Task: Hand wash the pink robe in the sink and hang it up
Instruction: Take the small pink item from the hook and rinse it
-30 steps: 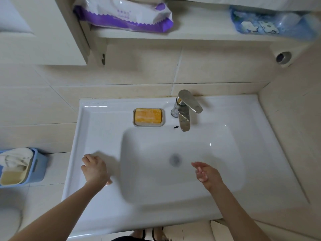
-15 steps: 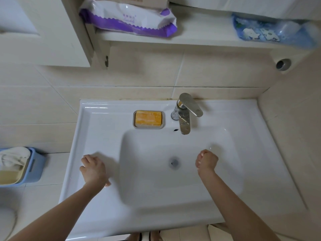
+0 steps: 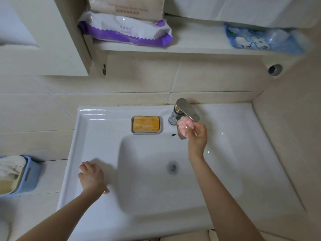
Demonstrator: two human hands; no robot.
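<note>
Pink robe [image 3: 185, 127] in grip of right hand [image 3: 198, 137] beside faucet [image 3: 188, 110]; left hand [image 3: 92, 178] loose, empty, on sink rim [image 3: 90, 136].

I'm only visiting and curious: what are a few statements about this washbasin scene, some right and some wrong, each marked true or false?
1. The right hand holds a small pink bundle at the tap. True.
2. The left hand grips the soap. False: it rests on the sink ledge, and the soap lies apart in its dish.
3. The soap dish sits left of the tap. True.
4. The purple-and-white pack lies in the basin. False: it lies on the shelf above.
5. A blue basket stands right of the sink. False: it stands to the left.
</note>
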